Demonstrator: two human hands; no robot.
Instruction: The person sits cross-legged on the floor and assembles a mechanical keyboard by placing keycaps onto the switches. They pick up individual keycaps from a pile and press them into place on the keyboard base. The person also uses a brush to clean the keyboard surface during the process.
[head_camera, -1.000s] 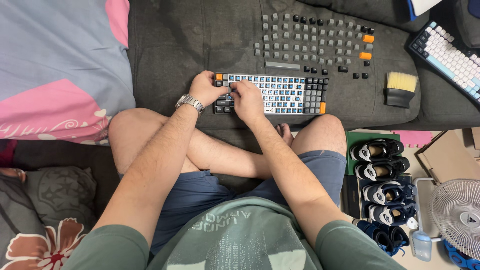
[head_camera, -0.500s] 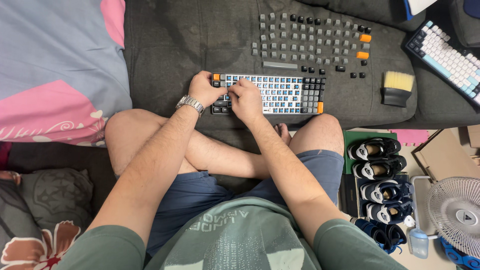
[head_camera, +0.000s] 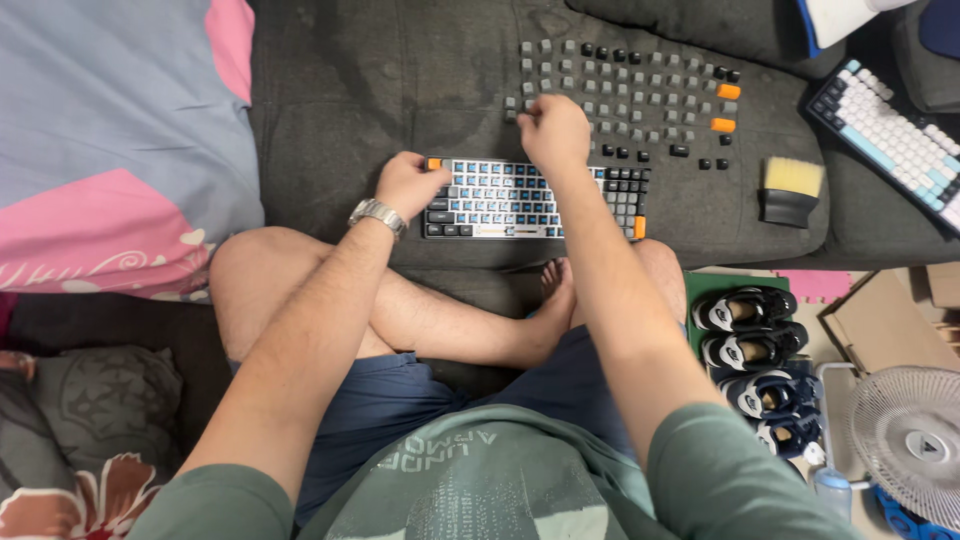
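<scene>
Keyboard (head_camera: 535, 199) at frame centre, mostly bare switches. Left hand (head_camera: 408, 185) curled on its left edge, steadying. Right hand (head_camera: 555, 133) pinching among loose keycaps (head_camera: 640, 95) above. Best: pick one cap, keep rows undisturbed.

Left hand (head_camera: 408, 183) grips the kbd (head_camera: 535, 199) at its 9 o'clock end, thumb near the orange corner key. Right hand (head_camera: 555, 133) is curled over loose keycaps (head_camera: 640, 95) laid in rows on the dark sofa cushion (head_camera: 350, 90), at 12 o'clock from the kbd; can't tell if it pinches one. Brush (head_camera: 790, 190) lies at 3 o'clock, well apart. Second kbd (head_camera: 895, 140), white/blue, sits at 2 o'clock.
</scene>
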